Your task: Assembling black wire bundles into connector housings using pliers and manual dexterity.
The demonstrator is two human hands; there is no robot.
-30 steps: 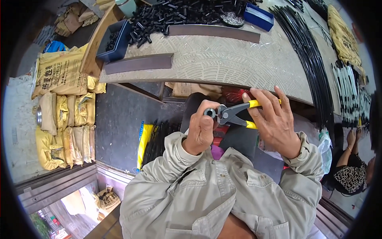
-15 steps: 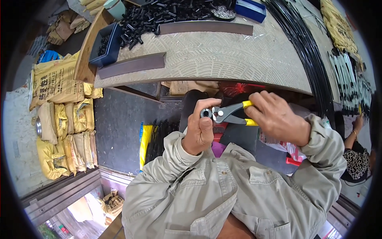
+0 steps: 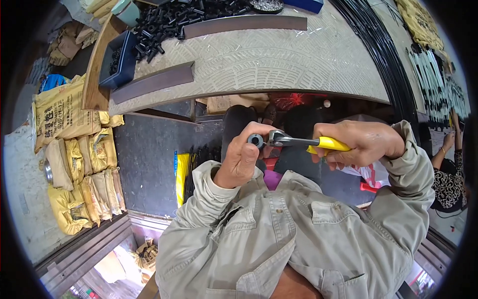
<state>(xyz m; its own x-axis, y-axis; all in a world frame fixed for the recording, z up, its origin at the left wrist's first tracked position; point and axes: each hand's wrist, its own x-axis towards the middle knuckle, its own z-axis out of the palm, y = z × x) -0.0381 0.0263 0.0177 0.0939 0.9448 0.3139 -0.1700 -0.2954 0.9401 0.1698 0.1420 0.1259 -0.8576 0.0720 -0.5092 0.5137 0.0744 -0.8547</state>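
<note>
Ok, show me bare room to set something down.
The pale grey textured worktop is mostly bare across its middle, bordered by two flat dark-brown strips, a bundle of long black rods and its own front edge. Upper left is crowded: heaped short black tubes beside a rectangular dark-blue bin.

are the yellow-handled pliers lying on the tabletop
No, the pliers are held in the right grip, in front of the tabletop's near edge.

Pliers (image 3: pixel 298 142) now edge-on, no longer broadside
</note>
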